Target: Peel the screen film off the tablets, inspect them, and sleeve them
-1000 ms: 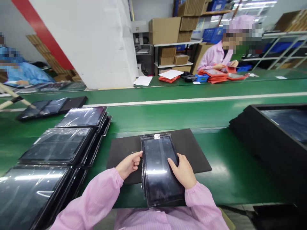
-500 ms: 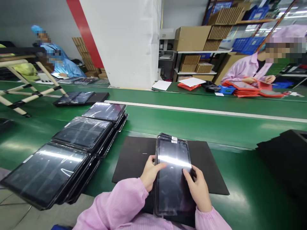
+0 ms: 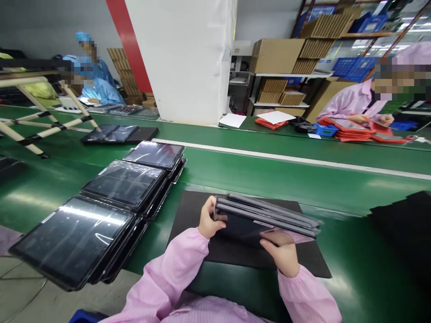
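Note:
Between my two hands is a small stack of tablets [image 3: 242, 228], tipped up on its long edge so that the grey side edges face upward. My left hand [image 3: 209, 219] grips the stack's left end, thumb on the dark front face. Its right part is held by my right hand [image 3: 283, 255], the thumb pressed on the front and the other fingers mostly hidden. A small white label shows near the upper edge. Below and behind the stack, a black sheet [image 3: 188, 215] lies flat on the green work surface [image 3: 235, 287].
Three piles of film-wrapped tablets stand to the left: a near pile [image 3: 74, 237], a middle pile [image 3: 124, 184] and a far pile [image 3: 155, 154]. Black sheets [image 3: 404, 224] are heaped at right. Across the green belt, a person in pink [image 3: 350, 103] handles red sleeves [image 3: 353, 134].
The tablets lay lengthwise with the screen facing up; now they are turned sideways and tipped on edge, lying across from left to right. Both hands still hold them.

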The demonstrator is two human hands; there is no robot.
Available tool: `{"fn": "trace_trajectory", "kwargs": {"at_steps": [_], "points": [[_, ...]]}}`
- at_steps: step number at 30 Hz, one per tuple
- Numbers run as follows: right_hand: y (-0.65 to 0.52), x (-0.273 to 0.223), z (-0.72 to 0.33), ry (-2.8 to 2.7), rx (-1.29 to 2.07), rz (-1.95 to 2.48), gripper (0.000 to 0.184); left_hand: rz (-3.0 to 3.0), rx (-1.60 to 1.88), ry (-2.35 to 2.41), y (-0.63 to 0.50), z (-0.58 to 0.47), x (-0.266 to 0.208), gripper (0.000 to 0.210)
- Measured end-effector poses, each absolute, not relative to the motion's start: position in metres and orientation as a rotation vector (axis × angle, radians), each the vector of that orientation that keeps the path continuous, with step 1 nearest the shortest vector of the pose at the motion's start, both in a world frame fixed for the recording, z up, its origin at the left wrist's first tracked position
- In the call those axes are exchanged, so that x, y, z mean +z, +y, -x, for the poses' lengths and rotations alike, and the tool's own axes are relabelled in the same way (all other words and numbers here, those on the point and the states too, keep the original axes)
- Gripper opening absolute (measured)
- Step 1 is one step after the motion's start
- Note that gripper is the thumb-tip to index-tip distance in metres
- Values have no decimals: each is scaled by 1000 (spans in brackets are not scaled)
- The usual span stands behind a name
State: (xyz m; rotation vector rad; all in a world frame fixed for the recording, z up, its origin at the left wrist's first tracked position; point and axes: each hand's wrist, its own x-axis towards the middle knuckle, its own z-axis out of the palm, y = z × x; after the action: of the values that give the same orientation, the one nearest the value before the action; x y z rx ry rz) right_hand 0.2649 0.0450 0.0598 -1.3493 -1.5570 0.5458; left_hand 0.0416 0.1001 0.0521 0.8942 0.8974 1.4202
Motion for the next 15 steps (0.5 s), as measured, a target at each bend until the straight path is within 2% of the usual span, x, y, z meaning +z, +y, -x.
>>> {"fn": "trace_trajectory", "kwargs": {"at_steps": [4,8,11,15], "points": [[40,60,-256,-1546,508,1321,20,-910,1606,1023,85,-48,42,83],[45,73,-238,-1473,474,1281,26,-937,1767,1215,86,-61,46,64],[53,105,-219,-1395,363,1297,44,-860,1629,1256,112,-63,56,52],[64,159,-201,-1602,416,1375,55,-820,1350,1155,149,-71,64,52]]}}
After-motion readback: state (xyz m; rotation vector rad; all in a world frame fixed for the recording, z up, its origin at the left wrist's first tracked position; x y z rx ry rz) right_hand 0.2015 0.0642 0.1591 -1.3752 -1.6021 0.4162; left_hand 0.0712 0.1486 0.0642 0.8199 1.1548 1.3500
